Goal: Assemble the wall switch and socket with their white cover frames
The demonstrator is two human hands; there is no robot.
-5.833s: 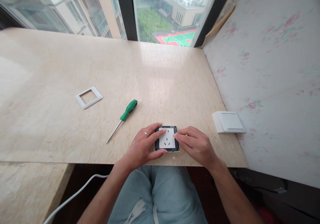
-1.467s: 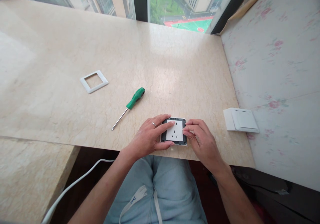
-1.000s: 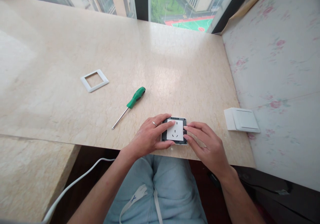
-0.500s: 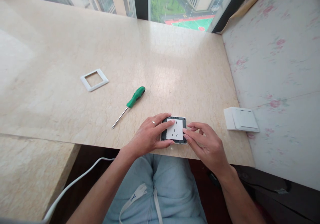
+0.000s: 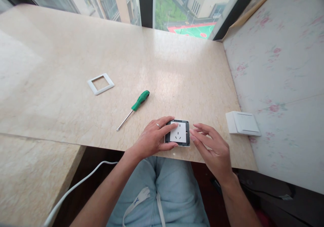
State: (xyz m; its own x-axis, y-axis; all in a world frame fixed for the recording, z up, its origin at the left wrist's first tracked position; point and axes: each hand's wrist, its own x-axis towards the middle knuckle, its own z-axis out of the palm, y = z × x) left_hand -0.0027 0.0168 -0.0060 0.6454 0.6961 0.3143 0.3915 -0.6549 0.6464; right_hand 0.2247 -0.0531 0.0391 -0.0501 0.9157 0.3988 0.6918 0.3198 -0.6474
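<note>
A wall socket (image 5: 178, 137) with a white slotted face and dark grey surround rests near the front edge of the stone ledge. My left hand (image 5: 154, 134), wearing a ring, wraps its left side, thumb below and fingers along the top and face. On the surround's right side a small screw (image 5: 186, 132) shows in a hole. Just right of the socket is my right hand (image 5: 211, 144), thumb and index fingertips close together but slightly apart, with nothing visible between them. A green-handled screwdriver (image 5: 138, 102) lies to the left, beyond my left hand.
Farther left on the ledge (image 5: 63, 115) lies a white square cover frame (image 5: 110, 82). A white switch box (image 5: 244, 123) stands at the right by the flowered wall (image 5: 286, 85). A white cable (image 5: 83, 179) runs below the ledge at left. Windows line the back.
My right fingertips have drawn back a little to the right from the socket's edge, and the screw there now shows. My left hand keeps its hold. The whole view has shifted slightly.
</note>
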